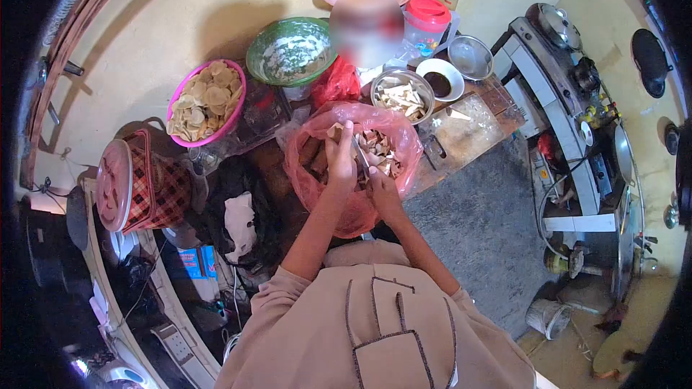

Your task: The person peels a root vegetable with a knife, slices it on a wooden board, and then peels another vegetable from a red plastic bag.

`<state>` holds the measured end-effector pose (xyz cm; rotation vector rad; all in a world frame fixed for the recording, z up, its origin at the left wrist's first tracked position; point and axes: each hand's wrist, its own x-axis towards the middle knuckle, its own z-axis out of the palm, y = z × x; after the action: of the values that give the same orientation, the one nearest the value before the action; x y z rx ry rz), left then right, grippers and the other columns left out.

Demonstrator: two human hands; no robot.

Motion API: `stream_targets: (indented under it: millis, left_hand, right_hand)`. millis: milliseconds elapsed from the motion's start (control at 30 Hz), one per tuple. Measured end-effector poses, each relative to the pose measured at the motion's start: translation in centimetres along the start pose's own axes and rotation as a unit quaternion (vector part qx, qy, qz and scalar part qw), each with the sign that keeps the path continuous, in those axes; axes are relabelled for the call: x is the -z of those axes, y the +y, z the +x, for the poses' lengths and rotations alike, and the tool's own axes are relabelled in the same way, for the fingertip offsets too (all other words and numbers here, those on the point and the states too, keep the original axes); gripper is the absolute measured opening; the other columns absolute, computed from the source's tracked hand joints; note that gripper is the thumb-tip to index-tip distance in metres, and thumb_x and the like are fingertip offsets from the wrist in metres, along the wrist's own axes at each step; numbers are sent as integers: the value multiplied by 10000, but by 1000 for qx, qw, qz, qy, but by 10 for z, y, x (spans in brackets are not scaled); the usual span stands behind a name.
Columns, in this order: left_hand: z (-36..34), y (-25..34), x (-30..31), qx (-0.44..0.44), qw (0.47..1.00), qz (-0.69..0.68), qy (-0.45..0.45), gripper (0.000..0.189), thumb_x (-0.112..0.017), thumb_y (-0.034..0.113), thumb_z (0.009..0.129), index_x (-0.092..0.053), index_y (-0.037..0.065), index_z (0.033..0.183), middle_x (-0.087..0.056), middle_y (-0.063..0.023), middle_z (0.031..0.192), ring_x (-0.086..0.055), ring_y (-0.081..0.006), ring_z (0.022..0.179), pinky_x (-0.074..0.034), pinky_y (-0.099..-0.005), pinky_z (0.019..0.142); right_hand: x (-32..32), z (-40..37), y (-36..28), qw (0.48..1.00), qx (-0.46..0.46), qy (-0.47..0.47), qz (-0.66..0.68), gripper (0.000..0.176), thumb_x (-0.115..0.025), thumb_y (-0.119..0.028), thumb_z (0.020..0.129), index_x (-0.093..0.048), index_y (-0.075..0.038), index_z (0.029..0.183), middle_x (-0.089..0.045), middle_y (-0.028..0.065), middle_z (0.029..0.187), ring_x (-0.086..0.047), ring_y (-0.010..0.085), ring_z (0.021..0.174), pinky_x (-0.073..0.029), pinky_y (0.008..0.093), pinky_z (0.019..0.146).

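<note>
My left hand (342,161) is closed around a brown-skinned chunk of root (334,132), its thumb pointing up. In my right hand (383,191) is a knife (360,153), its blade slanting up beside the chunk. Both hands are over an open red plastic bag (306,137). Brown unpeeled chunks (315,158) lie on the bag's left side, and peelings (380,150) with white insides gather on its right. Just behind the bag, a metal bowl (427,117) contains pale cut pieces (401,99).
A cutting board (461,126) lies right of the bag. Behind stand a pink basket (174,137) of round pale slices, a green basin (261,72), a white bowl (453,72) of dark liquid, a sieve (471,56) and a red-lidded jug (427,18). A stove (540,47) is at right.
</note>
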<state>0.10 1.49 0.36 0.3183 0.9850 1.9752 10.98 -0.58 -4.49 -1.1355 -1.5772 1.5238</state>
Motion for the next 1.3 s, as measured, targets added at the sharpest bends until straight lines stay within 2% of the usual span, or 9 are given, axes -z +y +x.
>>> stream_targets:
  millis: [200, 367, 500, 600, 700, 900, 1000, 1200, 1300]
  left_hand:
    - [15, -18, 22, 9, 998, 35, -48, 181, -603, 170, 796, -493, 62, 890, -567, -49, 740, -555, -135, 490, -457, -231, 399]
    - [9, -13, 17, 6, 998, 60, -25, 168, -607, 146, 787, -514, 76, 908, -570, -28, 717, -546, -121, 498, -462, -226, 420]
    - [11, -19, 25, 32, 991, 128, -20, 166, -603, 109, 784, -518, 76, 923, -578, -23, 744, -554, -115, 552, -476, -226, 489]
    - [12, -40, 30, -28, 990, 138, -1, 137, -592, 79, 786, -522, 65, 903, -583, -33, 750, -559, -115, 581, -488, -239, 541]
    - [11, -43, 33, 1, 997, 73, 9, 105, -580, 53, 789, -526, 64, 878, -587, -42, 760, -555, -106, 579, -479, -238, 539]
    - [13, -53, 44, -63, 993, 95, -8, 85, -563, 43, 801, -524, 63, 874, -571, -28, 770, -548, -90, 635, -455, -222, 548]
    - [8, -54, 36, -105, 985, 124, 60, 55, -553, 43, 809, -526, 55, 856, -559, -2, 754, -532, -72, 651, -442, -208, 585]
    - [14, -62, 39, -129, 981, 134, 52, 299, -642, 112, 766, -421, 25, 947, -490, -18, 833, -470, -76, 708, -411, -213, 630]
    - [14, -64, 40, -111, 982, 143, 52, 282, -625, 95, 777, -408, 34, 945, -479, -15, 836, -458, -70, 712, -403, -205, 637]
  right_hand:
    - [-1, -2, -21, 994, -25, -30, 97, 352, -348, -384, 919, -504, -84, 822, -359, -56, 551, -305, 42, 462, -260, 206, 413]
    - [0, -1, -26, 989, -41, -39, 133, 340, -372, -399, 908, -511, -100, 828, -373, -54, 566, -313, 45, 445, -249, 202, 390]
    - [11, -3, -32, 975, -155, -76, 141, 353, -387, -424, 897, -515, -105, 816, -394, -52, 572, -331, 48, 432, -252, 204, 372]
    - [8, -3, -37, 984, -104, -55, 131, 363, -394, -442, 888, -509, -111, 794, -398, -52, 559, -340, 49, 420, -250, 207, 357]
    - [2, -2, -22, 992, -75, -33, 95, 387, -371, -433, 899, -552, -92, 882, -373, -58, 552, -331, 38, 440, -259, 199, 381]
    - [-8, 1, 21, 974, 97, 76, -189, 391, -358, -340, 914, -546, -53, 1102, -608, 136, 733, -592, 249, 641, -446, 323, 588]
    - [-8, -8, -6, 970, 20, 79, -227, 346, -383, -311, 903, -563, -74, 1078, -595, 218, 830, -595, 356, 760, -458, 383, 652]
    - [-9, -12, -18, 937, 44, 127, -322, 319, -408, -320, 888, -602, -93, 1002, -566, 223, 665, -557, 398, 606, -435, 439, 525]
    - [-8, -14, -26, 930, 67, 139, -334, 297, -414, -305, 887, -611, -97, 967, -550, 233, 653, -547, 405, 611, -418, 464, 512]
